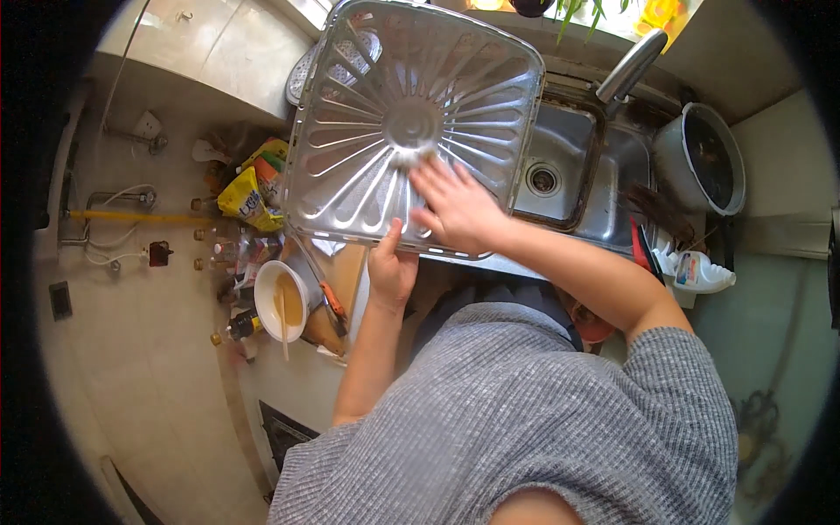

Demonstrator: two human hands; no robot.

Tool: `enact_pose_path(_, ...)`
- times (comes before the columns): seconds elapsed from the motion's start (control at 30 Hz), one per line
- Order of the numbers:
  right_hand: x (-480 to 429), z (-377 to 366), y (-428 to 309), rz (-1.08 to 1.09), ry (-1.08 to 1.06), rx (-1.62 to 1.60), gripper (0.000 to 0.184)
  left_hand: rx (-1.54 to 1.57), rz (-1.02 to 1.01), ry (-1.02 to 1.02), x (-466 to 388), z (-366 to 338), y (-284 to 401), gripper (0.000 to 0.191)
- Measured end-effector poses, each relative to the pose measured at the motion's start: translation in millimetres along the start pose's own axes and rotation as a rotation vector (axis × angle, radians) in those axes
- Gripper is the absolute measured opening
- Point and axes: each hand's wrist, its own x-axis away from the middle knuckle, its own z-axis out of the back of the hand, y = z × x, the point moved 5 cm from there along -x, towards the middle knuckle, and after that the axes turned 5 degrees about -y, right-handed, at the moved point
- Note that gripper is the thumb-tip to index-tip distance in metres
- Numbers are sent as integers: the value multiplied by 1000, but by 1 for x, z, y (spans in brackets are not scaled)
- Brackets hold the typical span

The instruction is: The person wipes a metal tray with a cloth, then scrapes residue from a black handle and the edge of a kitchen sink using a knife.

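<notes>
A large square metal tray [412, 128] with radiating ridges and a slotted rim is held up over the counter and part of the sink. My left hand [394, 262] grips its near edge, thumb on the face and the other fingers hidden behind. Over the tray's lower middle, my right hand [453, 197] is spread and blurred by motion. Something small and pale [412, 157] shows at its fingertips, too blurred to name; I cannot tell whether the hand holds it. Behind the tray's upper left lies a perforated round metal piece [302, 75].
To the right are a metal sink [558, 190], a faucet [630, 65], a large pot [692, 157] and a white plastic bottle [702, 272]. At left stand a white bowl [262, 298] with yellowish contents, an orange-handled tool [332, 299], yellow packets [246, 200] and several bottles.
</notes>
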Motion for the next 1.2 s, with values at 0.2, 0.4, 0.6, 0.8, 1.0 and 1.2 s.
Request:
enact_pose_path(0.2, 3, 5, -11, 5, -48, -300, 65, -36, -9, 50, -3, 10, 3, 36)
enact_pose_path(0.4, 34, 5, -23, 52, -55, -53, 64, 11, -24, 70, -12, 21, 6, 28)
enact_pose_path(0.6, -24, 8, -4, -23, 143, -112, 65, -26, -48, 104, -11, -4, 15, 23)
enact_pose_path(0.8, 57, 5, -22, 19, -83, 38, 71, 143, -29, 166, -17, 6, 22, 16)
enact_pose_path(1.0, -11, 24, 23, -206, 209, 311, 70, 123, -46, 166, -13, -7, 22, 19)
enact_pose_path(1.2, 40, 10, 10, 2, 7, 134, 68, 83, -57, 219, -14, 1, 32, 24)
